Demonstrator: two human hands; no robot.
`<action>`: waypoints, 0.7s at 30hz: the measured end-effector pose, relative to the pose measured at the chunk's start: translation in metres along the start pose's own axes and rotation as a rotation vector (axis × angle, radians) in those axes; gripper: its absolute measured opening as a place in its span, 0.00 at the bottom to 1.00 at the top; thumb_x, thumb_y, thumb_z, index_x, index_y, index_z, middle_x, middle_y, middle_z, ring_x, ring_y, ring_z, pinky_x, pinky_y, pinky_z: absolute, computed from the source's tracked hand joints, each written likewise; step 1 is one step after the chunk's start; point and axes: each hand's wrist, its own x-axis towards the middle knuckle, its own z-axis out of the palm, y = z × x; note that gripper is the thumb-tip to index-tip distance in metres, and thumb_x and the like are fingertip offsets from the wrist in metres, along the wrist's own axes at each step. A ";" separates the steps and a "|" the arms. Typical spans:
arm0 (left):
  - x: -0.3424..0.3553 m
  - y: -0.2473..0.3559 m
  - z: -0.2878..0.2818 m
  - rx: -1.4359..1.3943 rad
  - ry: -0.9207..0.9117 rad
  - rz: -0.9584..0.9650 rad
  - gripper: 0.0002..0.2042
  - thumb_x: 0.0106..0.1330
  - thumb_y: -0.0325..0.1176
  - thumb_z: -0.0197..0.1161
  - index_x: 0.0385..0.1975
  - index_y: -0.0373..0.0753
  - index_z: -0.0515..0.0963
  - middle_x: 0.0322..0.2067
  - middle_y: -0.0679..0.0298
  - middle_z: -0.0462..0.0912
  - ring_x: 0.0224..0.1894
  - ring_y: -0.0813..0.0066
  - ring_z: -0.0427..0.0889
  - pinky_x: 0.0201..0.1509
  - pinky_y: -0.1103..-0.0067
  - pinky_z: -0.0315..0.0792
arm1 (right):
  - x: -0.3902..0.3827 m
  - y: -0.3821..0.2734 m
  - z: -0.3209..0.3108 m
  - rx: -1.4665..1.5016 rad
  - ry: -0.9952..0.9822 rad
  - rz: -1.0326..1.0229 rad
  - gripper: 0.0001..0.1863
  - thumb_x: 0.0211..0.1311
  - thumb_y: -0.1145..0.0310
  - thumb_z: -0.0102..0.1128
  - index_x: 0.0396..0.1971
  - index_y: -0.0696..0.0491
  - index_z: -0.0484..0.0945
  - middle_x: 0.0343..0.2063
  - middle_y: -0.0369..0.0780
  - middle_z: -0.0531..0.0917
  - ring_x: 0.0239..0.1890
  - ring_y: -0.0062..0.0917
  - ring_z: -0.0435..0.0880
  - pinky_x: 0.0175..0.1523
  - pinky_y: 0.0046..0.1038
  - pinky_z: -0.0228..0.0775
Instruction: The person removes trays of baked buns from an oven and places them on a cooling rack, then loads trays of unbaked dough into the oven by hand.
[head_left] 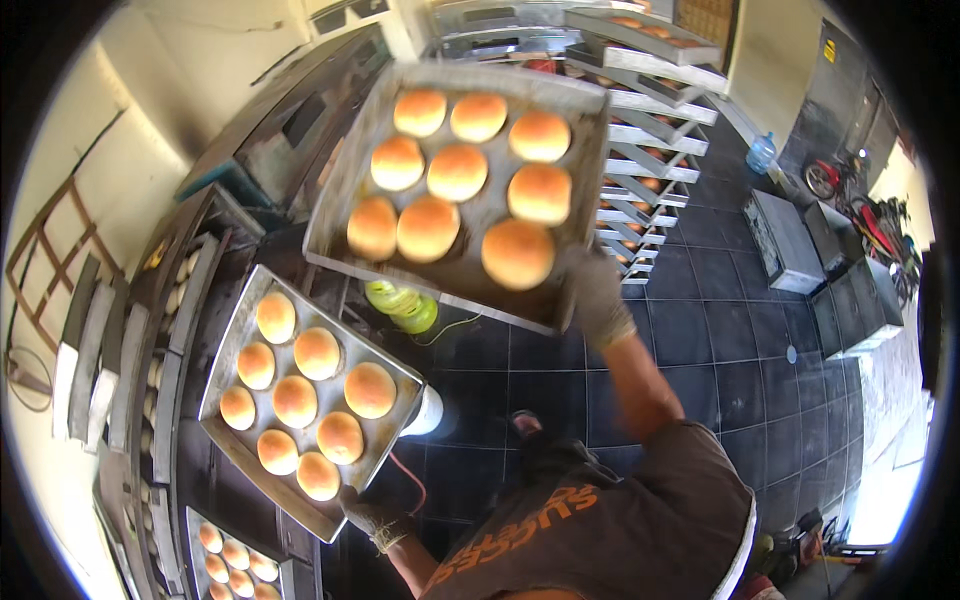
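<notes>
My gloved right hand [595, 295] is closed on the right edge of a metal tray [540, 305] of golden buns [457, 172], which is raised in front of me and slightly blurred. My gloved left hand [370, 515] grips the near corner of a second, tilted tray [240, 380] lower on the left, also holding several browned buns [316, 352]. The fingers of both hands are partly hidden by the trays.
A tall stack of trays [645, 100] stands behind, with tray racks [185, 300] along the left and another bun tray [280, 580] at lower left. Green gas cylinders [410, 310] sit on the tiled floor [730, 390]. Metal boxes [785, 245] and a motorbike [875, 225] are right.
</notes>
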 end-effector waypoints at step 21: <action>-0.039 -0.219 0.326 -0.097 -0.287 -0.065 0.25 0.66 0.40 0.54 0.59 0.32 0.71 0.56 0.52 0.78 0.57 0.54 0.79 0.59 0.58 0.76 | 0.645 -0.047 -0.156 -0.766 0.471 -0.184 0.17 0.69 0.60 0.59 0.51 0.55 0.74 0.45 0.48 0.85 0.49 0.42 0.84 0.47 0.42 0.77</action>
